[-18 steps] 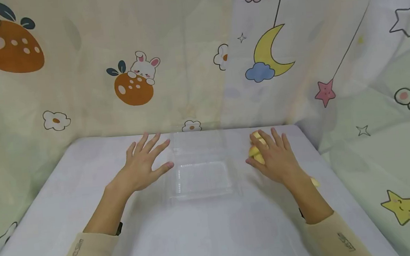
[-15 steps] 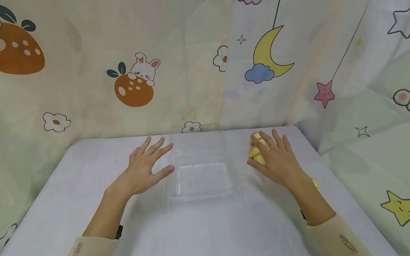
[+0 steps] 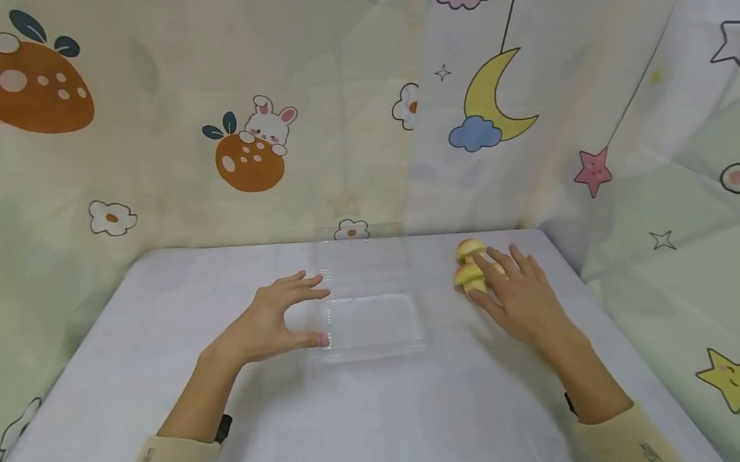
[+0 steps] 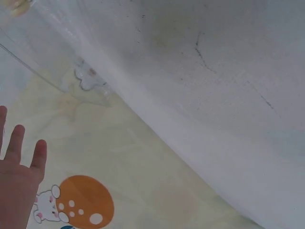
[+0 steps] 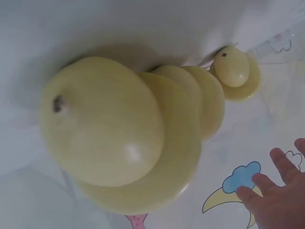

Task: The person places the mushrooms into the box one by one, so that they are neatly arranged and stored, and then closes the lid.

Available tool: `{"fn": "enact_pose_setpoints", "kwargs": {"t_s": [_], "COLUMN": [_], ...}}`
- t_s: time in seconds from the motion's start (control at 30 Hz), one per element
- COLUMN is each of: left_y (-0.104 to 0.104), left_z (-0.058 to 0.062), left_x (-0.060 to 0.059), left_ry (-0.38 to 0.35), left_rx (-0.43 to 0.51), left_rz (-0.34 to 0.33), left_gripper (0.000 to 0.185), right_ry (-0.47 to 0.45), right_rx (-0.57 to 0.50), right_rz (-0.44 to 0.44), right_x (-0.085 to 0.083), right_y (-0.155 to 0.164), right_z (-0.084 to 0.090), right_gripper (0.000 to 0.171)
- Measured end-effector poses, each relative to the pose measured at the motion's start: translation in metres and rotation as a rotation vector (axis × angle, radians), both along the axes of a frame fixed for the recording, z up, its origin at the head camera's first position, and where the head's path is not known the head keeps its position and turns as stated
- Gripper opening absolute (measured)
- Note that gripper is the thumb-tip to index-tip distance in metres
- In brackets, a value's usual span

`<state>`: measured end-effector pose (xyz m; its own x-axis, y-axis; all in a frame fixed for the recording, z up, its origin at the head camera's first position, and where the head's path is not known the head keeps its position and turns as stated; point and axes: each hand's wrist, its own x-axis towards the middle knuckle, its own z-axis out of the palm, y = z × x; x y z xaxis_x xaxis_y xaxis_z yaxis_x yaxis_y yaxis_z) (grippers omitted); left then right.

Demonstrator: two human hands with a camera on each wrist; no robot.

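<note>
Since the earlier frame, the left hand [image 3: 271, 322] has curled toward the clear plastic container [image 3: 367, 321] at frame centre, thumb and fingertips bracketing its left edge, seemingly to steady it. Right hand [image 3: 520, 297], fingers relaxed, has slid back, uncovering two yellow mushroom toys [image 3: 470, 265] on the white table [image 3: 373, 421] beside its fingertips.

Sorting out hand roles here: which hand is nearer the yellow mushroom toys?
Right. The right hand lies against the yellow mushroom toys, its fingers touching them. The left hand is across the clear plastic container, at its left edge.
</note>
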<state>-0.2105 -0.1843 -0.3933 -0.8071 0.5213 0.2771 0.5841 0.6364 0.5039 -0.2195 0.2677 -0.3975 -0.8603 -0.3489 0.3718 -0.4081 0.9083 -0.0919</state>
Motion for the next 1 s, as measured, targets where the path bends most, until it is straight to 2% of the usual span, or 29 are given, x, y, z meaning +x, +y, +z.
{"fn": "enact_pose_setpoints", "kwargs": {"t_s": [0.3,0.53,0.77,1.0], "left_y": [-0.002,-0.008,-0.010,-0.009], "left_z": [-0.006,-0.008,-0.013,-0.016], "left_x": [0.004,0.005,0.006,0.007], "left_ry": [-0.014,-0.038,-0.101,-0.131], "left_rx": [-0.033,-0.039,-0.048,-0.072], "left_rz": [-0.036,-0.016,-0.024,-0.026], "left_gripper": [0.081,0.073,0.064,0.064], "right_ry": [-0.029,-0.102,-0.156,-0.194], "right_rx": [-0.019,-0.038,-0.052,-0.054], "right_rz": [0.009,0.033,0.001,-0.031], "right_x": [0.007,0.009,0.015,0.021], "right_y": [0.014,0.028,0.043,0.054], "right_z": [-0.002,-0.001,-0.001,-0.002], "right_gripper": [0.063,0.073,0.080,0.088]}}
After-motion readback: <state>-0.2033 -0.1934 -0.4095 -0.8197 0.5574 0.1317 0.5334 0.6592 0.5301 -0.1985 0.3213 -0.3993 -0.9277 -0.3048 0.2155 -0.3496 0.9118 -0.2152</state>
